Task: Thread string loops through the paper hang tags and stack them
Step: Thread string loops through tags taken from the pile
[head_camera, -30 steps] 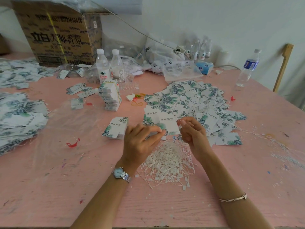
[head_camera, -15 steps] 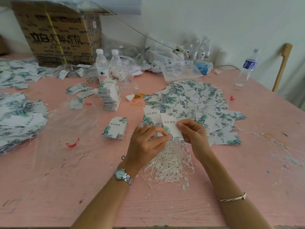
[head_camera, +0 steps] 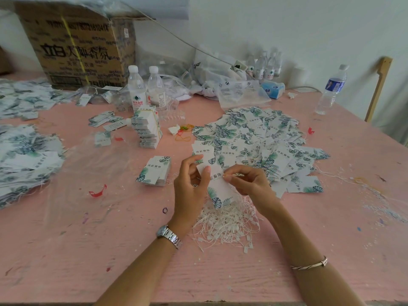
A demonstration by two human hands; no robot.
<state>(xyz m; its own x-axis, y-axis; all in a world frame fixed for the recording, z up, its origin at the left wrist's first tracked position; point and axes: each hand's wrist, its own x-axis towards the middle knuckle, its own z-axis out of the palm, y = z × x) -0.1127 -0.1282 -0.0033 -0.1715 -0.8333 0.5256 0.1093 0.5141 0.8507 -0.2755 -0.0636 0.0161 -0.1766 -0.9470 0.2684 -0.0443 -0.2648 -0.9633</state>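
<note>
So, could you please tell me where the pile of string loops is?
In the head view, the pile of string loops lies centrally on the pink table, beneath the left hand and right hand.

伟宸服饰 printed on the stacked hang tags, 立白 large on the cardboard box

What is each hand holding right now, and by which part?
Left hand pinches one hang tag at its upper left corner. Right hand pinches the tag's upper right edge; whether it also holds string cannot be told.
</note>
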